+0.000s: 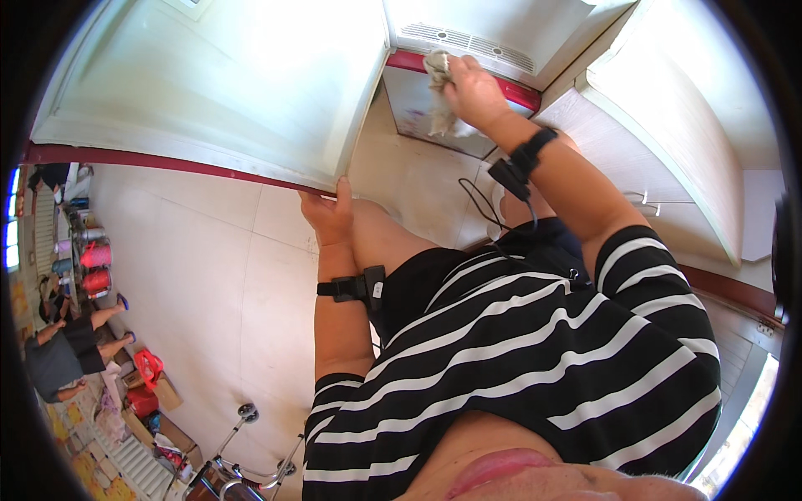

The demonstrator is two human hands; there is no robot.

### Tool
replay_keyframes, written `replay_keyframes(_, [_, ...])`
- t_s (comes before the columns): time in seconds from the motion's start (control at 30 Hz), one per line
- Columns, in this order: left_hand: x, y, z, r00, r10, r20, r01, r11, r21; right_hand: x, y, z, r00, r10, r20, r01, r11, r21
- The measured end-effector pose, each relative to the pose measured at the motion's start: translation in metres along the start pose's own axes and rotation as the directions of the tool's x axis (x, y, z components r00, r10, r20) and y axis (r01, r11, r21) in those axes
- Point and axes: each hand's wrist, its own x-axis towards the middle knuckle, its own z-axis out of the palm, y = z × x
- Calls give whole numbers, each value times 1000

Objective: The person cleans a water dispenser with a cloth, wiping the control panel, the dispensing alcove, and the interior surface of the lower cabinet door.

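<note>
An appliance door, white inside with a dark red edge, stands swung out at the upper left; it looks like a refrigerator's. My left hand grips its lower corner, thumb on the inner side and fingers around the red edge. My right hand holds a crumpled greyish cloth at the red upper edge of a lower door panel, just below a slotted vent strip. Part of the cloth hangs down over the panel's front. The fingertips of my right hand are partly hidden by the cloth.
A pale wooden cabinet with metal handles stands at the right. Tiled floor spreads to the left. A wheeled metal frame stands at the bottom left. Cardboard boxes, red bags and another person are at the far left.
</note>
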Motion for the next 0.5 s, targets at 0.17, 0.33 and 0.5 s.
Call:
replay_keyframes(0.17, [0, 0, -3, 998, -2, 61, -6, 992, 129, 56, -7, 80, 1000, -30, -1, 30, 998, -54])
replay_keyframes(0.33, [0, 10, -2, 997, -11, 71, 4, 994, 106, 64, -40, 60, 977, 96, 189, -56, 977, -204])
replay_keyframes(0.5, [0, 3, -3, 997, -15, 82, 6, 994, 109, 49, -8, 13, 945, 117, 304, -34, 964, -263])
